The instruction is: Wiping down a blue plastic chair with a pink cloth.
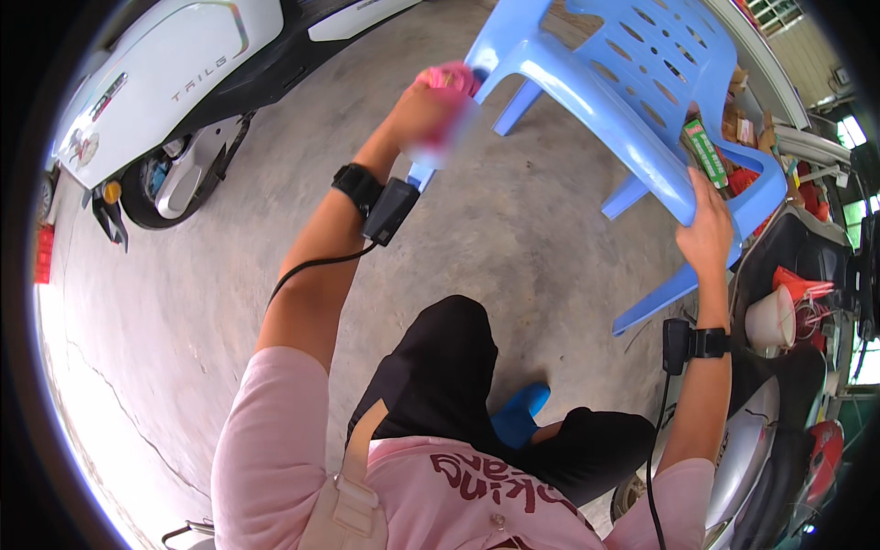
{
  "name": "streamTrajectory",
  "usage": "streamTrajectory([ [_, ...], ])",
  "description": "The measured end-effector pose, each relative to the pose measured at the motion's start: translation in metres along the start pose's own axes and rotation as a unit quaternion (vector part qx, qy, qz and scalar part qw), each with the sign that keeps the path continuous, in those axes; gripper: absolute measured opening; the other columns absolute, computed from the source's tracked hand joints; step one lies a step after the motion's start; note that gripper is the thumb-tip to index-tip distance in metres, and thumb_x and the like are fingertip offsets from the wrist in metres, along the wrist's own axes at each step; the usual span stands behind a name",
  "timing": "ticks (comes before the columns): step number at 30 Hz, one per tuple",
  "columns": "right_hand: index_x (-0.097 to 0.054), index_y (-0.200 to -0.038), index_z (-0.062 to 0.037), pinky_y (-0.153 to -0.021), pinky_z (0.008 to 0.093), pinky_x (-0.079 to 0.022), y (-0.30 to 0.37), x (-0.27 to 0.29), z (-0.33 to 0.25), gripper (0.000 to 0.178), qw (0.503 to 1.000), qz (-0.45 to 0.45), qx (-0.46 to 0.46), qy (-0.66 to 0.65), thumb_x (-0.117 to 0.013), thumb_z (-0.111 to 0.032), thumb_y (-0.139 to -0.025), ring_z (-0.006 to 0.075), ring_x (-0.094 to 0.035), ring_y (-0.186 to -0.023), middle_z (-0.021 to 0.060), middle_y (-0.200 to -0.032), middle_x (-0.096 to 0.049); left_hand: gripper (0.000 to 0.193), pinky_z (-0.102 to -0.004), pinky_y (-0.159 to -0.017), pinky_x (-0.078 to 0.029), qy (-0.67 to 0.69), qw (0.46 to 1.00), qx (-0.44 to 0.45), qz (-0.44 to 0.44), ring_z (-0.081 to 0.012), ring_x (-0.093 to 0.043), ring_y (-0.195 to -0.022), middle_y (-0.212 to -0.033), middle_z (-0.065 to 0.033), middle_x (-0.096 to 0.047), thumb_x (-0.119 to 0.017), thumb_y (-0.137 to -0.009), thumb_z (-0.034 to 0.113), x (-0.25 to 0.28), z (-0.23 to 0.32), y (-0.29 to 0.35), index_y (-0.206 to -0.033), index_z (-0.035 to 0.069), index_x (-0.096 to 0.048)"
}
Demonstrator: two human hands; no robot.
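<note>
A light blue plastic chair (587, 101) with oval holes in its back stands before me, tilted in the picture. My left hand (417, 115) is closed round a pink cloth (451, 75), which presses against the chair's left front leg near the seat corner. Part of that hand is blurred, so its fingers show poorly. My right hand (706, 225) grips the right front edge of the chair, thumb on top, by the armrest. Each of my wrists carries a black strap with a small box and a cable.
A white electric scooter (183, 73) stands at the left. On the right are another scooter (752, 449), a white bucket (770, 321), a green box (704, 151) and cardboard pieces. The grey concrete floor (513, 247) has a long crack at lower left.
</note>
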State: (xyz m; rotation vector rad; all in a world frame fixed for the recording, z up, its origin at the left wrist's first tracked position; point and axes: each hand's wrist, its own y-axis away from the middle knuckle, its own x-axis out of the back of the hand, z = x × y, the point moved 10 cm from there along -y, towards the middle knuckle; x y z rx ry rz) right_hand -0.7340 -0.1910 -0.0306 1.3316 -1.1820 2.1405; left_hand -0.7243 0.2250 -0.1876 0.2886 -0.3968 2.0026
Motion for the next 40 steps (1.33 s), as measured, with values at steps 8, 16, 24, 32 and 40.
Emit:
streamTrajectory([
  [8,-0.051,-0.127,-0.0087,-0.097,0.0409,-0.042,-0.005,0.007,0.001,0.062,1.0,0.006,-0.022,0.001,-0.06,0.003,-0.066,0.0305,-0.055,-0.114,0.0116,-0.124,-0.058,0.029,-0.038,-0.074,-0.049,-0.303,0.86,-0.404,0.074,-0.0302,-0.062,-0.082,-0.085,-0.0149,-0.065,-0.06,-0.069,0.008,-0.031,0.207,0.025,-0.096,-0.002,-0.064],
  [16,-0.053,-0.122,-0.0017,-0.093,0.0427,-0.044,-0.007,0.004,0.02,0.058,0.999,0.044,-0.028,0.005,-0.059,0.001,-0.065,0.0366,-0.056,-0.107,0.0188,-0.117,-0.06,0.032,-0.0496,-0.075,-0.046,-0.309,0.859,-0.391,0.114,-0.036,-0.056,-0.098,-0.102,-0.01,-0.063,-0.066,-0.069,0.02,-0.144,0.281,0.121,-0.1,0.011,-0.068],
  [24,-0.054,-0.121,-0.0012,-0.093,0.0421,-0.045,-0.004,0.008,0.011,0.056,0.999,0.044,0.015,-0.014,-0.06,-0.001,-0.066,0.0332,-0.057,-0.109,0.0171,-0.119,-0.06,0.03,-0.0448,-0.079,-0.05,-0.195,0.88,-0.422,0.101,-0.0318,-0.063,-0.092,-0.094,-0.0125,-0.068,-0.063,-0.071,0.029,-0.104,0.251,0.068,-0.094,0.01,-0.07],
  [32,-0.05,-0.126,-0.0027,-0.092,0.0406,-0.044,0.0,0.01,0.019,0.064,0.994,-0.006,0.077,-0.072,-0.066,-0.006,-0.065,0.0293,-0.056,-0.114,0.0156,-0.123,-0.059,0.04,-0.0414,-0.074,-0.052,-0.139,0.984,-0.028,0.106,-0.0329,-0.068,-0.087,-0.09,-0.026,-0.068,-0.058,-0.078,0.026,0.008,0.144,-0.045,-0.094,-0.01,-0.066],
  [40,-0.035,-0.141,-0.0104,-0.101,0.0406,-0.039,0.001,-0.009,0.02,0.084,0.988,-0.068,0.074,-0.116,-0.072,-0.012,-0.066,0.0304,-0.054,-0.118,0.0198,-0.129,-0.054,0.038,-0.0442,-0.086,-0.05,-0.393,0.897,-0.196,0.052,-0.0323,-0.066,-0.098,-0.106,-0.0158,-0.069,-0.06,-0.082,0.031,-0.069,0.227,0.008,-0.113,0.009,-0.067],
])
